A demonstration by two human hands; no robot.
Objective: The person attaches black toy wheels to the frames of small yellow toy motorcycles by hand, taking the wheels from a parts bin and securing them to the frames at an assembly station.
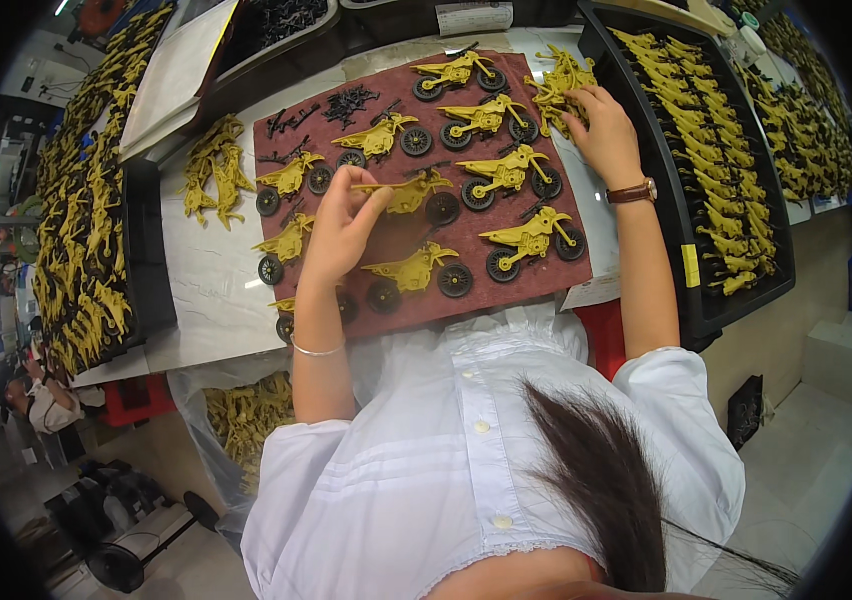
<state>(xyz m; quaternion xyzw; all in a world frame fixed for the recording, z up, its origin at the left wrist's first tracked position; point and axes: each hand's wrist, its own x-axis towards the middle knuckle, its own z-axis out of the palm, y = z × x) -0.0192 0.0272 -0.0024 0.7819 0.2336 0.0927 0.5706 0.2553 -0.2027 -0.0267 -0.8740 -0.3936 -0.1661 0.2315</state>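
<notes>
On a dark red mat, several yellow toy motorbikes with black wheels stand in rows; one toy motorbike is right of centre. My left hand is closed in a pinch on a thin yellow plastic part, just over the mat. Beyond its fingertips is another toy motorbike, slightly blurred. At the mat's far right corner, my right hand reaches to a pile of yellow motorbike bodies. Its thumb and fingers curl round one of them.
Small black parts lie at the mat's far left. More yellow bodies rest on the white table to the left. Black trays of yellow pieces flank the table on both sides. A bag of yellow parts is below the table edge.
</notes>
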